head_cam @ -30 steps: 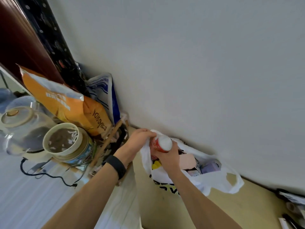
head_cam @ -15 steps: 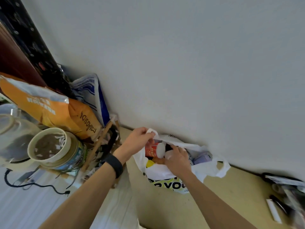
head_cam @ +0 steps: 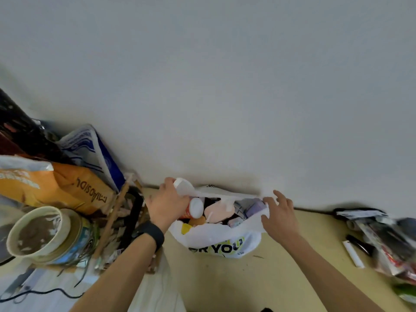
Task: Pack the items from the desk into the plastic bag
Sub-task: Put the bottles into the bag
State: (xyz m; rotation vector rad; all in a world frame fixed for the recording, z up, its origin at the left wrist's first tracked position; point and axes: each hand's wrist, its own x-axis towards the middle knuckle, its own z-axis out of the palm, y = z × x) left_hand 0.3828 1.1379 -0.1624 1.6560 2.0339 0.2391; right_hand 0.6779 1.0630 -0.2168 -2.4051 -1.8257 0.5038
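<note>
A white plastic bag (head_cam: 225, 242) with black and yellow lettering stands on the yellow desk against the wall. My left hand (head_cam: 167, 204) grips the bag's left handle and holds the mouth up. A red bottle with a white cap (head_cam: 194, 208) lies inside the bag next to that hand, among a pink item (head_cam: 219, 211), a purple packet (head_cam: 255, 207) and a yellow item (head_cam: 186, 228). My right hand (head_cam: 279, 216) rests at the bag's right rim with fingers spread, touching the plastic.
To the left stand an orange pouch (head_cam: 67, 188), a blue-white packet (head_cam: 94, 152), a round tin (head_cam: 49, 235) and a black cable (head_cam: 45, 291). At the right lie a white stick (head_cam: 353, 253), a black pen (head_cam: 360, 244) and wrapped packets (head_cam: 387, 239).
My right hand has let go of the red bottle, which now lies inside the bag, and has moved right to the bag's rim. My left hand kept the handle.
</note>
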